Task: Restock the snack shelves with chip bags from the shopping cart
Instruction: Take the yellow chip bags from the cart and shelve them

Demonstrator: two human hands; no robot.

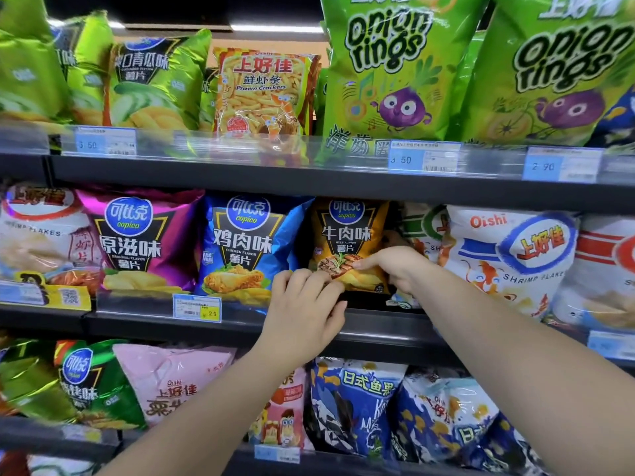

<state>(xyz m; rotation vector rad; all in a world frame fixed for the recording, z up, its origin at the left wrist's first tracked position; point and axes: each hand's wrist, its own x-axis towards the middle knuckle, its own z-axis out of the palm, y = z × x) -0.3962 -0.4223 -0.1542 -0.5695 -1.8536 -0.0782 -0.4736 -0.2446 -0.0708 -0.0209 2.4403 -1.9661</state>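
A small price tag (pixel 197 310) has a yellow corner. A blue price tag (pixel 560 165) reads 2.90. A long light (pixel 275 28) shines up high.

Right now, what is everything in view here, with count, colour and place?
onion rings bags: two, green, top shelf right
prawn crackers bag: one, orange-yellow, top shelf middle
cucumber chip bags: several, green, top shelf left
original-flavour bag: one, magenta, middle shelf left
chicken-flavour bag: one, blue, middle shelf centre
beef-flavour bag: one, orange, right of the blue one
shrimp flakes bags: at least three, white, middle shelf ends
fish cracker bags: at least two, blue, bottom shelf right
pink bag: one, pink, bottom shelf centre-left
green Copico bag: one, bottom shelf left
price tags: several, blue-white, shelf edges
left hand: grips beef-flavour bag's lower left corner
right hand: fingers on its right side, thumb hidden
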